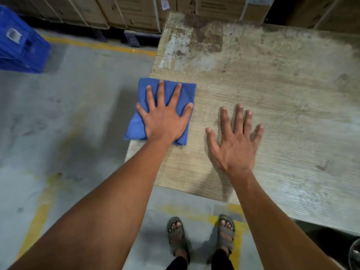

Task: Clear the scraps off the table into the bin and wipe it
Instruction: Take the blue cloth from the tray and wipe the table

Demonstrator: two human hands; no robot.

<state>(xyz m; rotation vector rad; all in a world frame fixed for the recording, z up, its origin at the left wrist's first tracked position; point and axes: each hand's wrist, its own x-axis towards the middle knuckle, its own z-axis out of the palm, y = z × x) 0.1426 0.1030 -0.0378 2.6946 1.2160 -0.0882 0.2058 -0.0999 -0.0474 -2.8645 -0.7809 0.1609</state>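
Observation:
A folded blue cloth lies at the left edge of the worn wooden table, part of it hanging past the edge. My left hand presses flat on the cloth with fingers spread. My right hand rests flat on the bare tabletop to the right of the cloth, fingers apart, holding nothing. No scraps show on the table surface; it carries stains and scuffs toward the far side.
A blue plastic crate stands on the concrete floor at the far left. Cardboard boxes on pallets line the back. Yellow floor lines run beside the table. My sandalled feet stand at the table's near corner. A dark round object sits at the lower right.

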